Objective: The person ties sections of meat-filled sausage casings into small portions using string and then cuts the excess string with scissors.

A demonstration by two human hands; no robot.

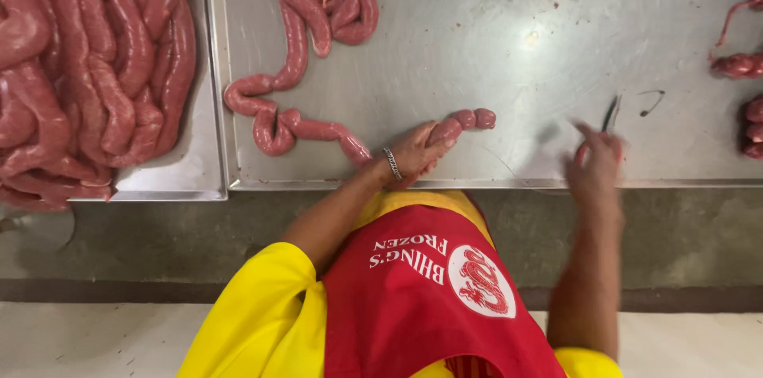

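Observation:
My left hand [413, 157], with a metal bracelet on the wrist, grips a long pink raw sausage rope [296, 44] near its end, down on the steel table [477, 44]. Short links [469, 120] stick out past my fingers to the right. The rest of the rope snakes left and up to a coil at the table's far side. Off to the right, my right hand [596, 165] is motion-blurred near the table's front edge and closed around a thin dark tool [610, 112] that points away from me.
A steel tray [203, 171] at the left holds a big heap of sausage coils [87, 60]. More sausage pieces [739, 66] lie at the table's right edge, with small red bits at the far side. Below the table edge I see my red apron and yellow sleeves.

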